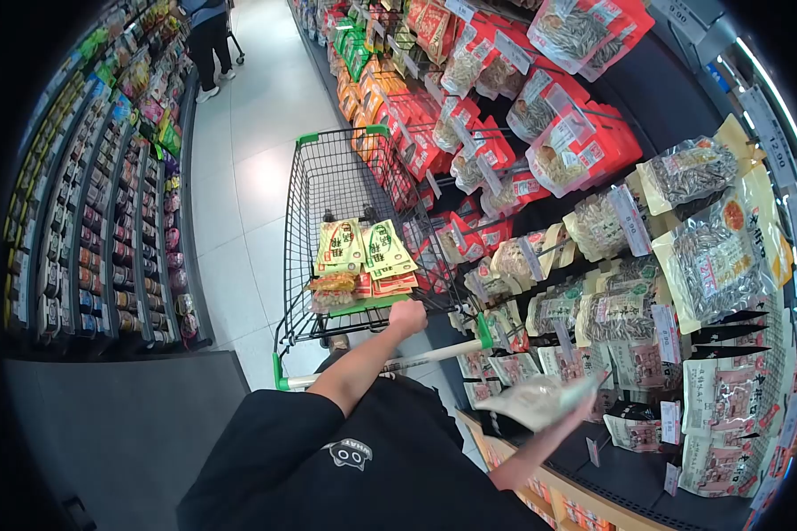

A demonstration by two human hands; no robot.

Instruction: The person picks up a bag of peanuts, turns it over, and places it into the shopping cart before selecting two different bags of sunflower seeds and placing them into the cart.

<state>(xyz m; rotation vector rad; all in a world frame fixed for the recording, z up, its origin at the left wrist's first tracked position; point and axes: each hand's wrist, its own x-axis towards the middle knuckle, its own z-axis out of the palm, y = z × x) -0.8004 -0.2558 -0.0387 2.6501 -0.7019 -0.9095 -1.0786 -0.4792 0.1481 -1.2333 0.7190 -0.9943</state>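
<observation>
My left hand (407, 317) is closed in a fist on the rear rim of a black wire shopping cart (328, 177) with green corners, just past its white handle bar (416, 358). In the cart lie yellow-green snack packets (363, 248), some red ones and an orange bag. My right hand (586, 404) holds a pale, flat snack packet (536, 400) low in front of the right-hand shelf; the packet hides most of the fingers. My black T-shirt fills the bottom of the view.
Hanging bags of seeds (708, 257) and red snack packets (576, 142) line the shelving on the right. Shelves of jars and cans (106, 230) run along the left. Another person (208, 35) stands far down the white-tiled aisle. A dark grey surface (124, 425) lies at lower left.
</observation>
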